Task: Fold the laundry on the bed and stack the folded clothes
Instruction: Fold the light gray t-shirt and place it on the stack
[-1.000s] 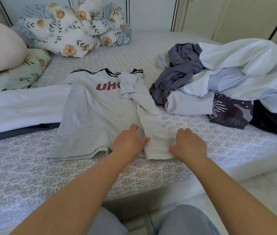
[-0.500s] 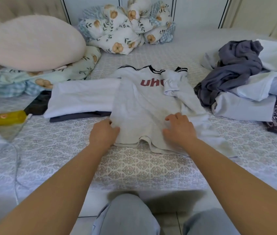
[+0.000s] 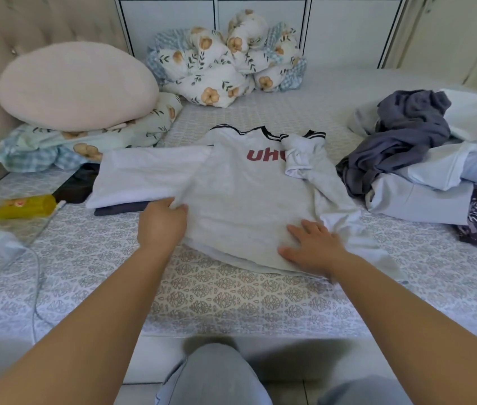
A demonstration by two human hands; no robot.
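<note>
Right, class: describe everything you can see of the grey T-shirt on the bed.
The grey T-shirt looks like soft jersey, with black-striped collar and sleeve trim and red lettering partly hidden. It lies flat, front up, on the patterned bedsheet, its right side and sleeve folded inward. The left hand pinches its left edge; the right hand presses flat near the hem. Its left side overlaps folded white clothes.

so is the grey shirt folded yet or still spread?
Partly folded. The grey shirt has its right side and sleeve turned in over the front; the left side is still out, pinched by the left hand.

L hand [image 3: 162, 226] pinching, R hand [image 3: 311, 247] flat.
</note>
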